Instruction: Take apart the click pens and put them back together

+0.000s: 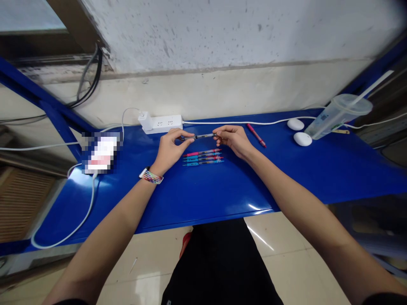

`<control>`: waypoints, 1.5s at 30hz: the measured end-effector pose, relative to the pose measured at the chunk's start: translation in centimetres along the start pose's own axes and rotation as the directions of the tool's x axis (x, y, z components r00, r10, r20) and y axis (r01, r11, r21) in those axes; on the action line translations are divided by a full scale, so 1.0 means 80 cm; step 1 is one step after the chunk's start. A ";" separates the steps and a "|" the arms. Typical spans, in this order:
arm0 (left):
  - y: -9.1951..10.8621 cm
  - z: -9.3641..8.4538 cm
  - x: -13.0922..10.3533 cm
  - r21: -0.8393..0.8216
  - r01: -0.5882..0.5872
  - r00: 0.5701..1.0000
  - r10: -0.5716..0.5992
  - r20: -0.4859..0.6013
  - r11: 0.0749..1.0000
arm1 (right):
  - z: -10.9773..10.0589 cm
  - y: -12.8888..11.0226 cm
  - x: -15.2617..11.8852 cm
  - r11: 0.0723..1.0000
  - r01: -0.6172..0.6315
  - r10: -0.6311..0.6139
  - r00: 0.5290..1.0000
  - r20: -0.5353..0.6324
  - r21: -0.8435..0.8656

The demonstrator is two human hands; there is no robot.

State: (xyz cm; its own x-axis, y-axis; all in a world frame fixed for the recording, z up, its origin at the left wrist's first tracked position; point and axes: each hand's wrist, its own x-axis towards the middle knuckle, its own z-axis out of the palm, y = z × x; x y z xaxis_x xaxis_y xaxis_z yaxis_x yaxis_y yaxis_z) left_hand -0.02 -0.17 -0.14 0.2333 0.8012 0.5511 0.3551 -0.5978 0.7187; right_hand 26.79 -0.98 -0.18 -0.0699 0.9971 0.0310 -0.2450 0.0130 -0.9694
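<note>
A slim pen (205, 136) with a clear barrel and dark parts is held level above the blue table. Its left end is pinched between the thumb and fingers of my left hand (171, 148). My right hand (233, 140) grips the other end, fingers closed. Just below the hands, several pens lie side by side in a row, among them a pink pen (199, 153) at the top and a blue pen (193, 164) at the bottom. To the right of my right hand, a red pen (256, 135) lies slanted on the table.
Behind the hands sits a white power strip (167, 123) with a plugged charger (145, 121). A blurred phone (101, 153) with a cable lies left. Two white rounded objects (302, 139) and a clear cup (332, 116) with a straw stand right. The blue table (203, 199) meets the wall.
</note>
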 end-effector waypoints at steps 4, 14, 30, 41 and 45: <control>-0.002 0.003 0.000 -0.041 0.048 0.999 -0.048 0.002 0.998 | 0.003 -0.002 0.000 0.999 0.011 -0.011 1.000 -0.009 0.045; -0.006 -0.002 0.001 0.109 -0.072 0.995 0.065 0.073 0.991 | 0.004 -0.001 -0.003 0.998 0.045 -0.045 0.999 -0.002 0.038; 0.003 -0.009 -0.001 0.253 -0.273 0.962 0.268 0.055 0.928 | 0.005 -0.006 -0.006 0.997 -0.010 0.009 1.000 0.024 0.080; 0.011 0.009 0.000 -0.162 0.000 0.995 -0.016 -0.099 0.987 | 0.013 -0.014 -0.014 0.866 -0.242 0.136 0.956 0.259 0.438; 0.014 0.013 0.002 -0.238 0.035 0.993 -0.060 -0.100 0.971 | 0.016 -0.009 -0.011 0.796 -0.270 0.132 0.951 0.279 0.541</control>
State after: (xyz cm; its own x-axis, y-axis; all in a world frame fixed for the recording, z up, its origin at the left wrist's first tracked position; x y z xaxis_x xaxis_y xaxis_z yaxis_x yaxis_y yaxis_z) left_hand 1.34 -0.68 0.34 0.1194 0.8290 0.5464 0.1374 -0.5588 0.8178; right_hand 25.81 -1.97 0.83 -0.3692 0.9288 -0.0309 -0.6998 -0.2997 -0.6484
